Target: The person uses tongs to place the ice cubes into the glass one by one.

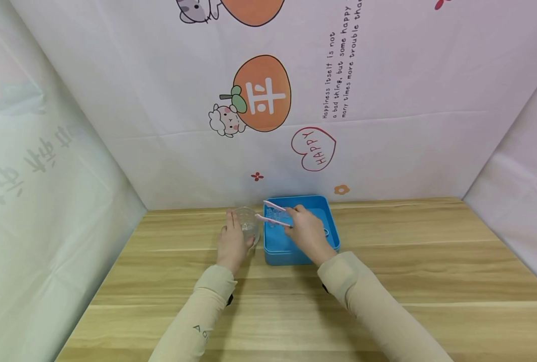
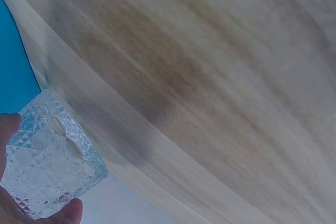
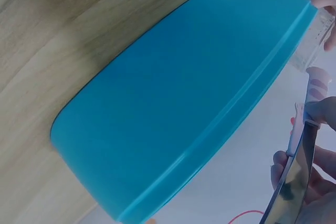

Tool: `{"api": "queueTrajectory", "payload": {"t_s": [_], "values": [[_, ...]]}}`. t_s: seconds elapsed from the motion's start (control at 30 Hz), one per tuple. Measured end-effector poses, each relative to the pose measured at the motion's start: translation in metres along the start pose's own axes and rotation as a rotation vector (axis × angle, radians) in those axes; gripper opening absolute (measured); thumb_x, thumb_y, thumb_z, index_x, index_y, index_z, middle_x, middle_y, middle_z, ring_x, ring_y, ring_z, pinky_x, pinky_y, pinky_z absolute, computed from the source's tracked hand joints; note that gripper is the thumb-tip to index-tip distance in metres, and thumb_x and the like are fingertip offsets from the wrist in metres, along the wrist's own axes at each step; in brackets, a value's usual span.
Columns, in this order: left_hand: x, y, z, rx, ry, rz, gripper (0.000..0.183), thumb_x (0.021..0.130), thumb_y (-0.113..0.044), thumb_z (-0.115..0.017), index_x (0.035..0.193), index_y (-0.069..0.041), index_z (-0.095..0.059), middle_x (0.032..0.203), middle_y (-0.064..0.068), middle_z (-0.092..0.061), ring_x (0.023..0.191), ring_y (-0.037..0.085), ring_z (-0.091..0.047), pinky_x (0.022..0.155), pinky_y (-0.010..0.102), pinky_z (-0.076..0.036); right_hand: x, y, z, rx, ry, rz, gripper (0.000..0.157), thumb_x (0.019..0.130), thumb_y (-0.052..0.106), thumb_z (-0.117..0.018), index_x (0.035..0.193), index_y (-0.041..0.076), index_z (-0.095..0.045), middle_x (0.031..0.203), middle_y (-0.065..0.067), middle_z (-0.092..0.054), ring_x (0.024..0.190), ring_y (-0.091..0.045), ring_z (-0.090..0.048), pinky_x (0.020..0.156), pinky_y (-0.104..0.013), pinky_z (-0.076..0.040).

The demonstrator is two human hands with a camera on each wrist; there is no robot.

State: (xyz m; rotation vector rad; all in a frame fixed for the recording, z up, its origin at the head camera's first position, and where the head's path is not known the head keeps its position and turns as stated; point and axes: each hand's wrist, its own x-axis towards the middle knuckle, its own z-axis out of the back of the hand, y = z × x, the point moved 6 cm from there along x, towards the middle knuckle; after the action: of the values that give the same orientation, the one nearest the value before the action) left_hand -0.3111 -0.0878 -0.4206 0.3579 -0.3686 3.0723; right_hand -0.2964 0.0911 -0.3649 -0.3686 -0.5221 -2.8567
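The tongs (image 1: pixel 273 220), with pink tips and a metal body, are above the far left part of the blue box (image 1: pixel 288 259), and their tips stand apart. The right hand (image 1: pixel 309 234) holds them between thumb and fingers. Under the tips, some small clear pieces (image 1: pixel 276 214) lie in the box. Just to the left of the box is a patterned clear glass (image 1: pixel 250 229), which the left hand (image 1: pixel 233 241) grips at its side. Box and glass are at the far side of the wooden table (image 1: pixel 409 251), before a printed white cloth (image 1: pixel 399 151).
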Motion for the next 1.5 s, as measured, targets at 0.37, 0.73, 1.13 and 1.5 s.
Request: {"api": "queueTrajectory", "payload": {"t_s": [0.37, 0.73, 1.13, 1.5], "values": [[-0.002, -0.001, 0.001, 0.037, 0.003, 0.0, 0.094, 0.084, -0.04, -0.07, 0.149, 0.006, -0.02, 0.155, 0.022, -0.027, 0.111, 0.036, -0.058, 0.094, 0.043, -0.051, 0.003, -0.017, -0.008, -0.024, 0.036, -0.092, 0.046, 0.082, 0.02, -0.074, 0.124, 0.004, -0.063, 0.114, -0.014, -0.065, 0.092, -0.026, -0.065, 0.072, -0.039, -0.059], [-0.003, -0.003, 0.004, 0.023, -0.012, -0.008, 0.093, 0.083, -0.038, -0.072, 0.148, 0.007, -0.021, 0.154, 0.022, -0.028, 0.109, 0.036, -0.059, 0.089, 0.043, -0.053, 0.001, -0.023, -0.019, -0.048, 0.092, -0.106, 0.043, 0.082, 0.018, -0.075, 0.122, 0.004, -0.065, 0.115, -0.015, -0.066, 0.094, -0.028, -0.065, 0.072, -0.04, -0.059], [-0.002, -0.001, 0.004, 0.002, -0.013, -0.01, 0.094, 0.083, -0.036, -0.072, 0.148, 0.007, -0.021, 0.154, 0.023, -0.027, 0.109, 0.037, -0.058, 0.09, 0.044, -0.053, 0.0, -0.019, -0.033, -0.074, 0.119, -0.08, 0.039, 0.081, 0.016, -0.075, 0.118, 0.006, -0.068, 0.112, -0.013, -0.067, 0.093, -0.026, -0.067, 0.07, -0.039, -0.059], [-0.002, -0.001, 0.004, 0.024, -0.036, -0.026, 0.094, 0.083, -0.038, -0.072, 0.148, 0.008, -0.022, 0.153, 0.023, -0.029, 0.106, 0.035, -0.06, 0.086, 0.042, -0.054, 0.001, -0.019, -0.038, -0.083, 0.151, -0.113, 0.039, 0.082, 0.016, -0.075, 0.119, 0.005, -0.067, 0.114, -0.013, -0.067, 0.096, -0.027, -0.066, 0.075, -0.04, -0.059]]}}
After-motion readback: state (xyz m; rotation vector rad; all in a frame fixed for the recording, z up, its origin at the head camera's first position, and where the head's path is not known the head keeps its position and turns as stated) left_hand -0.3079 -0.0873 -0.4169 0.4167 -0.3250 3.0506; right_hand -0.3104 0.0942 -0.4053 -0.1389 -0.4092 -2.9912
